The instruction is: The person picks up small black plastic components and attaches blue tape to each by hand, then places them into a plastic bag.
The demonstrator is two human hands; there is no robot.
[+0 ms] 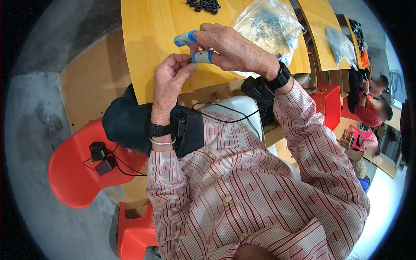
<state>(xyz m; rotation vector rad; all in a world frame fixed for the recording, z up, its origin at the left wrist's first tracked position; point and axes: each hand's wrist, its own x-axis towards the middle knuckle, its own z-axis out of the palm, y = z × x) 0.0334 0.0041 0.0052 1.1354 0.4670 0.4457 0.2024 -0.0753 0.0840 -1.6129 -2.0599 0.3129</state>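
Above the near part of a yellow wooden table, my two hands meet at the fingertips. My left hand is closed in a pinch, with a small dark piece partly showing at its thumb tip; its kind is too small to tell. Blue-and-grey wraps cover the thumb and forefinger of my right hand, whose fingers curl in beside the left fingertips. What the right fingers grip is mostly hidden. Beyond the hands lies a pile of small black rings. A clear plastic bag with many small metallic parts rests right of them.
A red chair at left carries small black devices with cables. Below it stands a red stool. A black cable crosses my lap. At right are a red box, another table with a bag, and other people seated farther off.
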